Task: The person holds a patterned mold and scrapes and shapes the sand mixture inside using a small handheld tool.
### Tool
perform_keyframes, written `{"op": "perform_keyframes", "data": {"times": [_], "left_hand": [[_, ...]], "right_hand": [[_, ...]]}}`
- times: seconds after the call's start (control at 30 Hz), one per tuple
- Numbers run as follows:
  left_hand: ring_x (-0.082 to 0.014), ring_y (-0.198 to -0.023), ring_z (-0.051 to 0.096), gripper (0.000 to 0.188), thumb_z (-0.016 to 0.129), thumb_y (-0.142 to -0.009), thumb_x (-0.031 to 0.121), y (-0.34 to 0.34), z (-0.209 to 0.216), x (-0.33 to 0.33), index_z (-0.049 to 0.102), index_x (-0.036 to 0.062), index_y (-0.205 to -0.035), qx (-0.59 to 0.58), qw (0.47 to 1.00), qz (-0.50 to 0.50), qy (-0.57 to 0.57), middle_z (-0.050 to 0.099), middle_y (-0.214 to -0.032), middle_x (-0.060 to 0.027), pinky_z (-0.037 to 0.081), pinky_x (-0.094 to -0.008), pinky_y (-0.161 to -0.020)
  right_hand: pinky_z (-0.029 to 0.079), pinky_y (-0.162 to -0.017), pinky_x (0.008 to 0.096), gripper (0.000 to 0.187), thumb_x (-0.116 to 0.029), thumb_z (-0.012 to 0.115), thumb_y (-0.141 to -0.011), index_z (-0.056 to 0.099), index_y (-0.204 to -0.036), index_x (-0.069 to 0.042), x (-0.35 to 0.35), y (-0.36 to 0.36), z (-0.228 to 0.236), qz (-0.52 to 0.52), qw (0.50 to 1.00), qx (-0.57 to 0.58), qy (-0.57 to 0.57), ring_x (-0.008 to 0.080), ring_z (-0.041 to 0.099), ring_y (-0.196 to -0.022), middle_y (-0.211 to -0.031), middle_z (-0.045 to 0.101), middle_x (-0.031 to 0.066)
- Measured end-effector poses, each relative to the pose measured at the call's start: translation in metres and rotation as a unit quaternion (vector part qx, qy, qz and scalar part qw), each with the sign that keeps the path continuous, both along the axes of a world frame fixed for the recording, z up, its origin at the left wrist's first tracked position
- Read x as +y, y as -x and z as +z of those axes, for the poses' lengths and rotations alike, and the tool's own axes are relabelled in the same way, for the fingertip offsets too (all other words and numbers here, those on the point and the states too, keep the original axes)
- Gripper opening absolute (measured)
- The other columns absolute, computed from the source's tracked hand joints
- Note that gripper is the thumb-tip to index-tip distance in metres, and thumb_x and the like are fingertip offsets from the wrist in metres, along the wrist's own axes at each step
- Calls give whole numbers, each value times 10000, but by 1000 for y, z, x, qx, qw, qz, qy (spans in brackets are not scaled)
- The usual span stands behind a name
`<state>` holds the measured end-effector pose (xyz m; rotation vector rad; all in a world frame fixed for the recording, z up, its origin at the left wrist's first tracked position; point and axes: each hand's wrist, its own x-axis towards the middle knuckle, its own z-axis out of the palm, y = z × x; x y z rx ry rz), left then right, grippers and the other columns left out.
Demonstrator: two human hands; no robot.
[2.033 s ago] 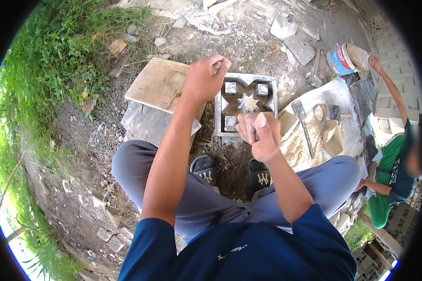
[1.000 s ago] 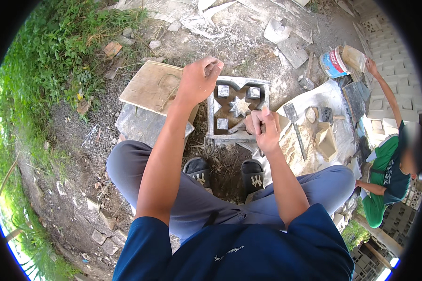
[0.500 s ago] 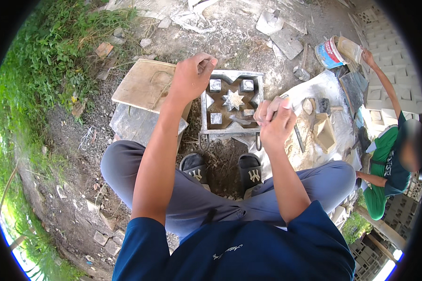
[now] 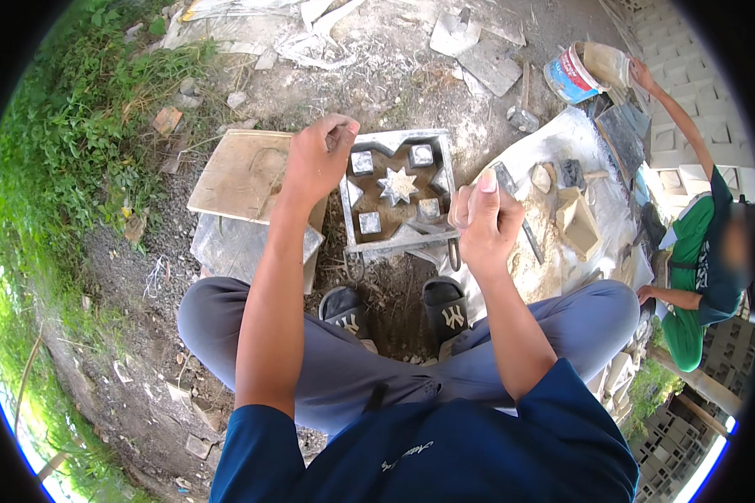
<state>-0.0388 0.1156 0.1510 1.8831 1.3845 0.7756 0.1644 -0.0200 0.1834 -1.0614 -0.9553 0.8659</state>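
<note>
Right hand (image 4: 488, 225) shifted rightward; mould (image 4: 386, 246) near left hand (image 4: 319, 158); 2 grips curled, contents unclear.

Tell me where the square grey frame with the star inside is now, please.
In the head view, the frame lies just above centre, between the left hand and the right hand, with the tan board on its left.

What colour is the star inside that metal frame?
The star is pale grey, in the head view.
</note>
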Motion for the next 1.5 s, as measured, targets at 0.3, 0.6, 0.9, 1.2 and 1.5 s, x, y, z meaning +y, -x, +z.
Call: {"op": "perform_keyframes", "data": {"times": [0.3,0.6,0.9,1.2,1.5], "left_hand": [[-249,-800,708,248,666,-980,245,-7,-9,-2,719,23,-1078,-42,999,1,8,739,-908,-156,531,-364,-733],[-189,-867,740,248,630,-1013,228,-10,-13,-1,708,24,-1130,-18,1000,-8,14,748,-918,-116,534,-317,-769],[-169,-865,734,260,635,-1015,255,-15,-9,2,715,26,-1110,-17,1000,-13,17,742,-879,-99,529,-308,-770],[-185,-875,745,226,634,-1013,212,-13,-14,7,710,33,-1128,-6,1000,-16,4,751,-914,-107,533,-304,-785],[-190,-865,743,269,637,-1012,273,-14,-20,9,718,44,-1129,4,999,4,32,746,-889,-112,533,-315,-749]], "right_hand": [[266,-453,296,561,-346,510,-1090,379,-620,-70,-5,-13,-17,23,999,34,-20,88,355,-491,-556,394,0],[221,-485,324,539,-258,641,-1027,401,-610,-15,-7,-41,-19,114,988,-85,67,71,271,-565,-564,314,-23],[234,-429,294,543,-167,550,-1056,404,-549,-34,-7,-55,-6,132,983,-68,111,83,326,-430,-499,398,-4],[241,-445,292,514,-169,547,-1055,427,-584,-4,-7,-51,-28,117,982,-137,57,78,330,-450,-508,396,-8],[254,-435,295,536,-184,504,-1059,347,-574,-19,-15,-40,-52,32,995,-98,-19,120,342,-438,-495,393,29]]}}
